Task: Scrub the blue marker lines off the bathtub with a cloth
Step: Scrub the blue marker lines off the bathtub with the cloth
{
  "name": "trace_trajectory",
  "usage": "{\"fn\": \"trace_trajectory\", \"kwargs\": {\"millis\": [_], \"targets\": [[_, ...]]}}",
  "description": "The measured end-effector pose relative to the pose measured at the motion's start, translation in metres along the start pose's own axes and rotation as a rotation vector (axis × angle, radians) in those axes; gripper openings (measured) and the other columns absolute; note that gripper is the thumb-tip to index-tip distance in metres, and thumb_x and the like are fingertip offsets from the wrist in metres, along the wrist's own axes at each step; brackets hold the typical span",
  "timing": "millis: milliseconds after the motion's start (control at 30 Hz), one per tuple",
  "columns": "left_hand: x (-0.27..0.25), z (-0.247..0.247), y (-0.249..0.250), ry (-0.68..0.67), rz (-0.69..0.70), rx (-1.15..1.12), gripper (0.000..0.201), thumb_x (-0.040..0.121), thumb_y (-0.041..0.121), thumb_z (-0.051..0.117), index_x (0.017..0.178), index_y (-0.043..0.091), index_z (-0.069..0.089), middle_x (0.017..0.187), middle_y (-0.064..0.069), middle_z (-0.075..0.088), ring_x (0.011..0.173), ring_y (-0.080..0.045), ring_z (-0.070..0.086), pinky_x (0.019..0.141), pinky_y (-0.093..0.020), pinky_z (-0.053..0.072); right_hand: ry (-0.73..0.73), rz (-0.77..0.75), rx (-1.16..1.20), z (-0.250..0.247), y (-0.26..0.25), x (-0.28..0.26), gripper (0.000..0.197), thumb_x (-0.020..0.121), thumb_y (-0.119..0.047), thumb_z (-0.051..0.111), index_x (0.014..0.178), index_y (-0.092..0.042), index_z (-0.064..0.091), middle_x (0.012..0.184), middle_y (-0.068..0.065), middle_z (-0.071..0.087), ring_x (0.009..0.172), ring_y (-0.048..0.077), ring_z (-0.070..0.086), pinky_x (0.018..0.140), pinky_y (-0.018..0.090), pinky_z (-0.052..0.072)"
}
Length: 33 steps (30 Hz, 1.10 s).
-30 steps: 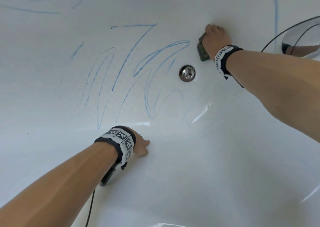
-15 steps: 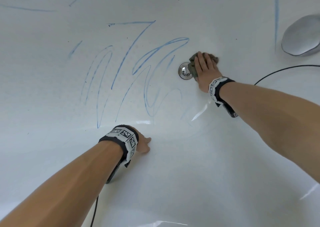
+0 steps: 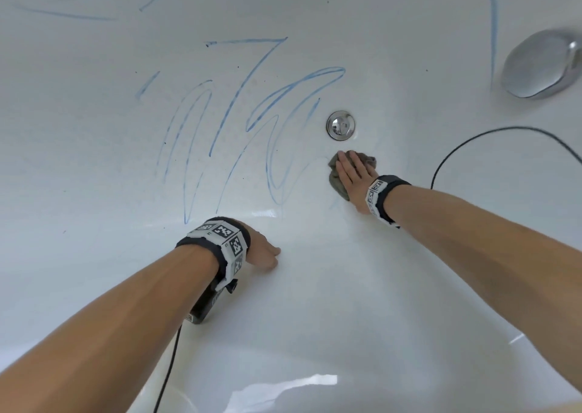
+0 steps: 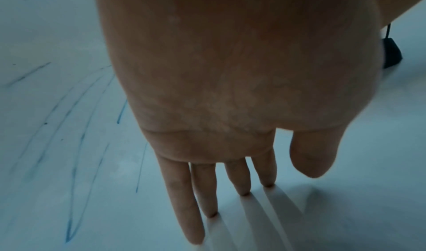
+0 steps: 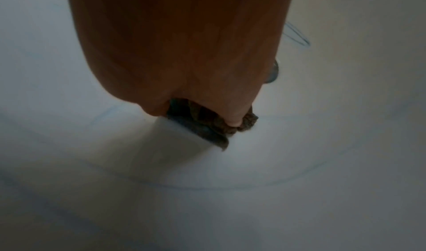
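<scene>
A person leans into a white bathtub [image 3: 378, 286], the right hand [image 3: 354, 176] pressing a crumpled grey-green cloth [image 3: 335, 181] flat against the tub floor just below the chrome drain [image 3: 340, 126], fingers extended over the fabric. Loose blue marker lines [image 3: 252, 122] zigzag and loop across the tub to the left of the drain, fading to a faint trace near the cloth. The left hand [image 3: 263, 252] rests on the tub, fingers [image 4: 184, 200] straight and holding nothing.
</scene>
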<state>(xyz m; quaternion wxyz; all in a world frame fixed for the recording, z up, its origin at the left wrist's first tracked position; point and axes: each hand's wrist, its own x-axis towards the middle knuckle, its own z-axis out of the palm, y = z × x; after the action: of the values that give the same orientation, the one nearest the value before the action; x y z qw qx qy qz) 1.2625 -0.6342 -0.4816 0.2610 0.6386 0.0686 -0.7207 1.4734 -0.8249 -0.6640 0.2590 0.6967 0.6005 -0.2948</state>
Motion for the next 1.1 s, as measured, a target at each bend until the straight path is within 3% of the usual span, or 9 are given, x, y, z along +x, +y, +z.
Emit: {"fn": "trace_trajectory", "kwargs": {"millis": [100, 233, 367, 500, 700, 833, 967, 1100], "targets": [[-0.005, 0.006, -0.015, -0.017, 0.033, -0.096, 0.051, 0.104, 0.048, 0.030, 0.154, 0.045, 0.020, 0.162, 0.006, 0.024, 0.146, -0.022, 0.029, 0.119, -0.040, 0.015, 0.016, -0.253, -0.129, -0.004, 0.012, -0.008, 0.076, 0.094, -0.020, 0.037, 0.154, -0.002, -0.006, 0.161, 0.016, -0.014, 0.148, 0.042, -0.007, 0.118, 0.051, 0.018], [-0.007, 0.022, -0.045, -0.040, 0.069, -0.204, 0.054, 0.098, 0.062, 0.034, 0.150, 0.053, 0.024, 0.161, 0.014, 0.023, 0.148, -0.017, 0.024, 0.121, -0.042, 0.013, -0.054, -0.657, -0.325, -0.004, 0.000, -0.015, 0.074, 0.089, -0.016, 0.033, 0.156, -0.007, 0.000, 0.162, 0.010, -0.015, 0.149, 0.037, -0.008, 0.120, 0.049, 0.018], [-0.011, 0.038, -0.071, -0.041, 0.002, -0.208, 0.063, 0.092, 0.072, 0.035, 0.150, 0.057, 0.015, 0.162, 0.017, 0.015, 0.151, -0.016, 0.012, 0.121, -0.046, 0.003, -0.026, -0.817, -0.374, -0.018, -0.022, -0.008, 0.078, 0.090, -0.008, 0.041, 0.156, -0.009, -0.001, 0.162, 0.006, -0.018, 0.150, 0.033, -0.006, 0.121, 0.047, 0.014], [-0.011, 0.046, -0.087, -0.083, -0.051, -0.275, 0.070, 0.091, 0.070, 0.043, 0.152, 0.054, 0.013, 0.163, 0.012, 0.017, 0.151, -0.019, 0.015, 0.120, -0.043, 0.008, -0.028, -0.987, -0.449, -0.039, -0.036, 0.006, 0.071, 0.092, -0.003, 0.030, 0.156, -0.008, 0.000, 0.162, 0.008, -0.017, 0.150, 0.030, -0.005, 0.121, 0.042, 0.013], [-0.009, 0.040, -0.082, -0.109, -0.072, -0.223, 0.068, 0.096, 0.063, 0.039, 0.155, 0.046, 0.008, 0.164, 0.005, 0.013, 0.151, -0.021, 0.012, 0.120, -0.041, 0.008, -0.052, -1.089, -0.276, -0.059, -0.122, 0.041, 0.071, 0.099, -0.002, 0.027, 0.154, -0.013, -0.017, 0.160, 0.003, -0.026, 0.151, 0.022, -0.006, 0.120, 0.035, 0.015], [-0.003, 0.036, -0.077, -0.105, -0.088, -0.147, 0.067, 0.099, 0.060, 0.036, 0.156, 0.043, 0.006, 0.165, 0.000, 0.010, 0.151, -0.023, 0.011, 0.120, -0.042, 0.007, 0.021, -1.086, -0.208, -0.069, -0.163, 0.066, 0.068, 0.103, -0.009, 0.028, 0.155, -0.017, -0.014, 0.162, 0.001, -0.022, 0.151, 0.022, 0.000, 0.119, 0.040, 0.023], [0.002, 0.032, -0.076, -0.097, -0.105, -0.102, 0.065, 0.097, 0.061, 0.034, 0.155, 0.047, 0.007, 0.164, 0.001, 0.016, 0.151, -0.024, 0.014, 0.120, -0.042, 0.010, 0.084, -0.986, -0.249, -0.071, -0.155, 0.072, 0.074, 0.100, -0.014, 0.038, 0.155, -0.019, -0.012, 0.163, -0.003, -0.018, 0.151, 0.020, -0.003, 0.119, 0.039, 0.022], [0.004, 0.029, -0.074, -0.069, -0.123, -0.051, 0.065, 0.096, 0.063, 0.035, 0.154, 0.049, 0.010, 0.164, 0.002, 0.017, 0.151, -0.023, 0.014, 0.119, -0.044, 0.010, 0.139, -0.950, -0.278, -0.065, -0.103, 0.070, 0.088, 0.092, -0.010, 0.051, 0.157, -0.023, -0.008, 0.164, -0.006, -0.010, 0.151, 0.021, 0.008, 0.117, 0.040, 0.027]]}}
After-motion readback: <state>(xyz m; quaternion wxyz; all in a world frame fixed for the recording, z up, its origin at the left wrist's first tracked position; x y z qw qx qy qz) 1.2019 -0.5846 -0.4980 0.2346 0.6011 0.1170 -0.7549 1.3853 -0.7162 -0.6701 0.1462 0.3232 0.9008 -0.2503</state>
